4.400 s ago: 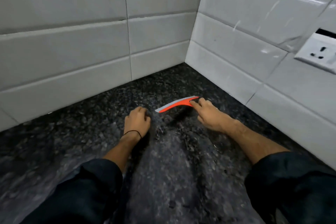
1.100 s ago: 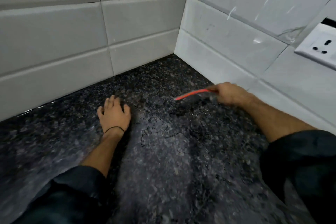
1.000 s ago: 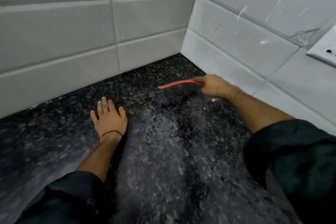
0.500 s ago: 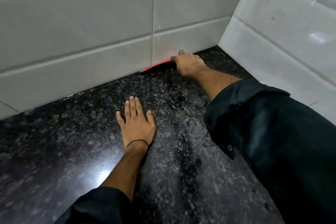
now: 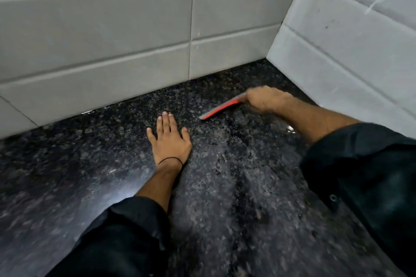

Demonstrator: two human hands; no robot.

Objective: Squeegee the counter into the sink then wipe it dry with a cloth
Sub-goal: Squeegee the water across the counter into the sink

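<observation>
An orange squeegee with a grey blade (image 5: 221,108) rests its edge on the dark speckled granite counter (image 5: 67,175), a short way out from the back wall. My right hand (image 5: 267,99) is closed around its right end and looks motion-blurred. My left hand (image 5: 170,139) lies flat on the counter with fingers spread, palm down, just left of and nearer than the squeegee's tip. A thin black band circles its wrist. Wet streaks show on the stone in front of the squeegee. No sink or cloth is in view.
White tiled walls meet in a corner: the back wall (image 5: 112,40) and the right wall (image 5: 360,40). Both forearms wear dark sleeves. A bright light reflection sits on the counter beside my left forearm.
My right hand has pulled the squeegee away from the foot of the back wall, toward me and to the right. My left hand stays flat on the counter.
</observation>
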